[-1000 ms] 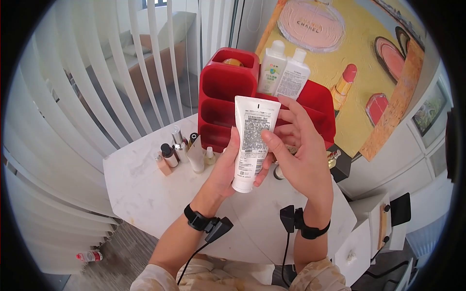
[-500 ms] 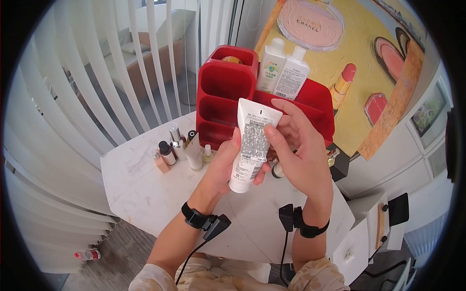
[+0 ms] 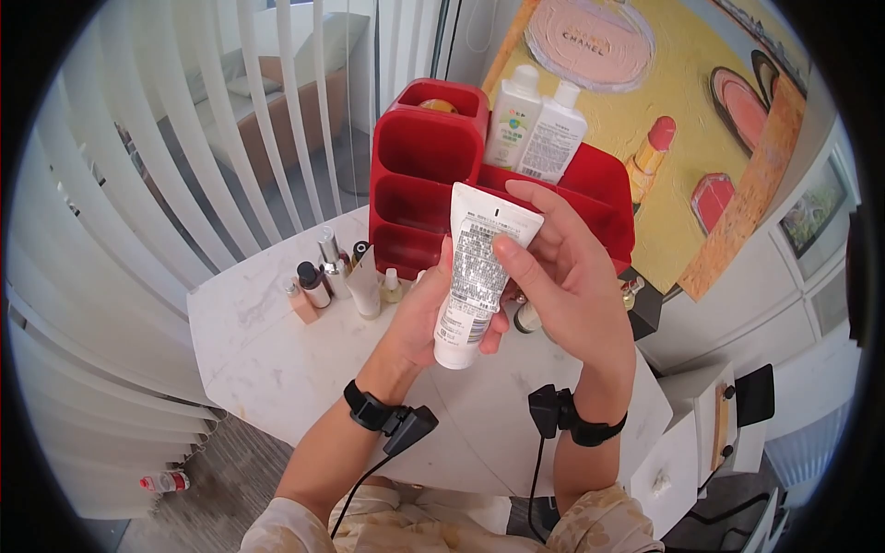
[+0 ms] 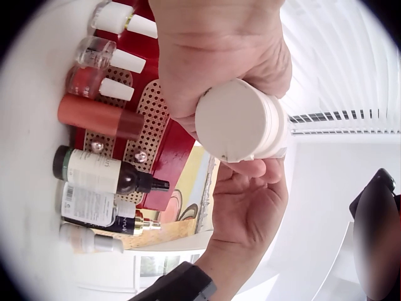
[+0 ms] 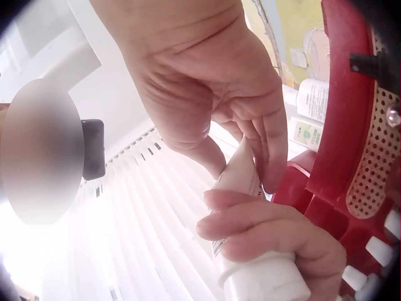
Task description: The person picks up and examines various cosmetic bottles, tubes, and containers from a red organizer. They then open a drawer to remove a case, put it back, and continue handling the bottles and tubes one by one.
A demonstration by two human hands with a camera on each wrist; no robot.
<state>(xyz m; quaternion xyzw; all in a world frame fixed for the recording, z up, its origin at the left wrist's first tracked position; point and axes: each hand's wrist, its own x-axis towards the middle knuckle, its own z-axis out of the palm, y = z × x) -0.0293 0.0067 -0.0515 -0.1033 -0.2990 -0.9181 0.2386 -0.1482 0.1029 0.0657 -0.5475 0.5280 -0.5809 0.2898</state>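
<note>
A white squeeze tube [image 3: 475, 276] with dense printing on its back is held up over the table, its flat end up and its cap [image 4: 232, 122] down. My left hand [image 3: 415, 318] grips the tube's lower half from the left, with fingertips showing round its right side. My right hand [image 3: 576, 286] pinches the upper part, thumb on the printed face and fingers behind it. In the right wrist view, the fingers [image 5: 276, 232] of the left hand wrap the tube just above its cap.
A red organizer [image 3: 429, 152] with several compartments stands behind the hands, holding two white bottles [image 3: 550, 134]. Small cosmetic bottles [image 3: 313, 284] stand on the marble table [image 3: 277, 359] at left. A painting [image 3: 599, 55] leans at the back right, and white blinds [image 3: 138, 184] hang at left.
The tube has tilted slightly, its flat end leaning further right. My right thumb has shifted a little on the printed face. Both hands keep their hold.
</note>
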